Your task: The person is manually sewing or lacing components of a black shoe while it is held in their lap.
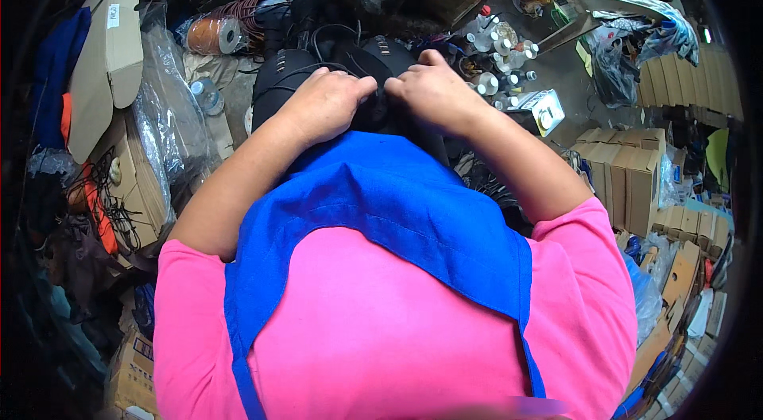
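In my lap, in front of the blue apron (381, 174), lie black pieces that look like shoe uppers; the left black piece (278, 70) and the right black piece (384, 49) each bear a short row of light marks like lace holes. Thin black laces (338, 29) loop over and between them. My left hand (330, 104) is closed, thumb against bent fingers, over the left piece. Close by on its right, my right hand (435, 92) is closed too, its fingertips pointing at the left hand. What both pinch is dark and too hidden to make out.
Beyond my right hand stand several small bottles (499, 42) and a white and yellow can (547, 114). An orange spool (213, 36) and a plastic bottle (207, 96) are at the left, near cardboard sheets (103, 62). Stacked cardboard boxes (624, 178) flank my right arm.
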A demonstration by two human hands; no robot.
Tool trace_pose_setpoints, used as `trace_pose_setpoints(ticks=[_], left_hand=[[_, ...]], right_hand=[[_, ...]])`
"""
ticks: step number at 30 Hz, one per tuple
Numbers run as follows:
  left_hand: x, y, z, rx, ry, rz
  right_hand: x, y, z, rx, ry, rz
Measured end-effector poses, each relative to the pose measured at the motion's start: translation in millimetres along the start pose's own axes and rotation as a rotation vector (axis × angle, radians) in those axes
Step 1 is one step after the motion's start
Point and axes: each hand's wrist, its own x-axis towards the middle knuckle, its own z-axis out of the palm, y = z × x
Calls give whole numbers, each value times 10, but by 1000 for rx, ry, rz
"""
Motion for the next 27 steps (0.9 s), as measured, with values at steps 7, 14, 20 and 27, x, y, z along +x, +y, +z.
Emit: trace_pose_setpoints(ticks=[7,14,20,27], left_hand=[[-367,-238,13,82,59,42],[-1191,-707,-347,-370,373,-443],[-390,-48,-716,-1418,490,208],[-803,-93,-480,-366,122,-103]], right_hand=[[-135,252,260,176,94,-19],[-596,651,164,1375,184,657],[181,165,45,2379,628,126],[-152,116,69,1106,103,94]])
